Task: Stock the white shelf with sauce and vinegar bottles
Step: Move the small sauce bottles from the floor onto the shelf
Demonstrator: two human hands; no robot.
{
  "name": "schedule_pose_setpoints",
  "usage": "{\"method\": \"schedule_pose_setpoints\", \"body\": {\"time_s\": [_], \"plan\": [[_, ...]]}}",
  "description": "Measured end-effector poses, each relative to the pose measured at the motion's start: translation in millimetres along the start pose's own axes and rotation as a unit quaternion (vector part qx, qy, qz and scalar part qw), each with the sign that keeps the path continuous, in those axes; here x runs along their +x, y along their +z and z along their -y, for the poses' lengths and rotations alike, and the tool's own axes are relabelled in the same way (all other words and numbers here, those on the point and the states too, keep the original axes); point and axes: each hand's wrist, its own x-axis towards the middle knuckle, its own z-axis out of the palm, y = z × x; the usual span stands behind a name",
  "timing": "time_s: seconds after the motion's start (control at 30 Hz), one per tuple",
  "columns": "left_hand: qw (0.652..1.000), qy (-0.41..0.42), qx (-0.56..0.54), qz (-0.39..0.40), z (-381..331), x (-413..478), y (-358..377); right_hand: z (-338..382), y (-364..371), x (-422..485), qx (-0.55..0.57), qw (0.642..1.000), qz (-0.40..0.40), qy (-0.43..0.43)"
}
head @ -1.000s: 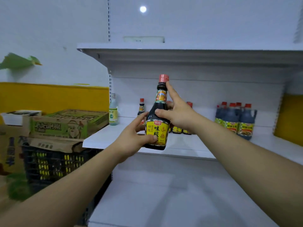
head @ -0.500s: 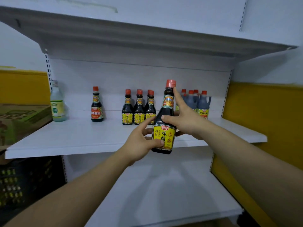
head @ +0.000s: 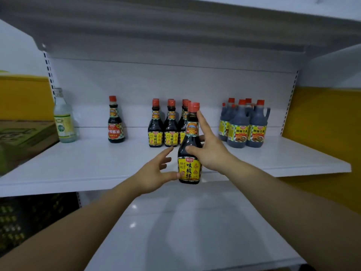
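A: Where is the dark sauce bottle [head: 189, 153]?
B: Upright at the white shelf [head: 82, 167] front edge. The right hand [head: 210, 151] grips it; the left hand [head: 154, 174], fingers spread, touches its label.
A: Others?
B: One clear bottle [head: 63, 118] at nine o'clock.

I see my right hand [head: 212, 151] gripping a dark sauce bottle [head: 189, 153] upright at the white shelf [head: 78, 165] edge, my left hand [head: 154, 173] loosely spread with its thumb touching the yellow label.
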Motion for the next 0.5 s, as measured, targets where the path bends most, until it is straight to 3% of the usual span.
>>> {"method": "schedule_pose_setpoints", "body": {"time_s": [0.1, 0.23, 0.37, 0.5], "plan": [[0.985, -0.044, 0.165, -0.008, 29, 14, -30, -17, 14, 21, 0.004, 1.0, 0.002, 0.001], [0.938, -0.114, 0.326, 0.014, 66, 30, -65, -35, 30, 48, 0.011, 1.0, -0.006, -0.007], [0.899, -0.15, 0.412, 0.015, 87, 45, -80, -44, 40, 73, 0.031, 0.999, 0.008, -0.006], [0.885, -0.142, 0.442, 0.014, 98, 52, -79, -51, 56, 92, 0.046, 0.999, 0.012, -0.009]]}}
